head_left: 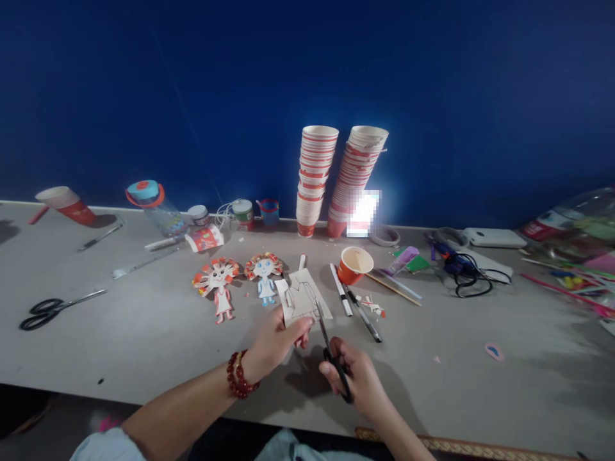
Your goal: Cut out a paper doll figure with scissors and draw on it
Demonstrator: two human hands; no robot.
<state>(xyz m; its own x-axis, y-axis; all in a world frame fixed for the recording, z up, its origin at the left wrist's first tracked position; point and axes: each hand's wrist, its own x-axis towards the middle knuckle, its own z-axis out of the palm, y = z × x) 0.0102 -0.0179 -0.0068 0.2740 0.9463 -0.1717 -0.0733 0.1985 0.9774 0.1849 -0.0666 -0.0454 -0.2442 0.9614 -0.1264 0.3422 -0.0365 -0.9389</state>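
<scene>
My left hand (281, 339) pinches the lower edge of a piece of white paper (302, 293) that carries a line drawing. In my right hand (353, 371) is a pair of black-handled scissors (328, 346), its blades at the paper's right side near the drawn outline. Beyond my left hand lie two cut-out paper dolls: one in a red-trimmed dress (222, 291) and one in blue (264, 278), both with fringed red-and-white hair. Right of the paper are a white marker (341, 289), a black pen (365, 315) and an orange paper cup (354, 266).
Two tall stacks of paper cups (317, 179) stand against the blue wall. Another pair of scissors (60, 307) lies at left, near a steel ruler (144, 262) and a water bottle (156, 208). At right are a tape roll (385, 236), a blue glue gun (451, 256) with its black cord, and paper scraps (372, 306).
</scene>
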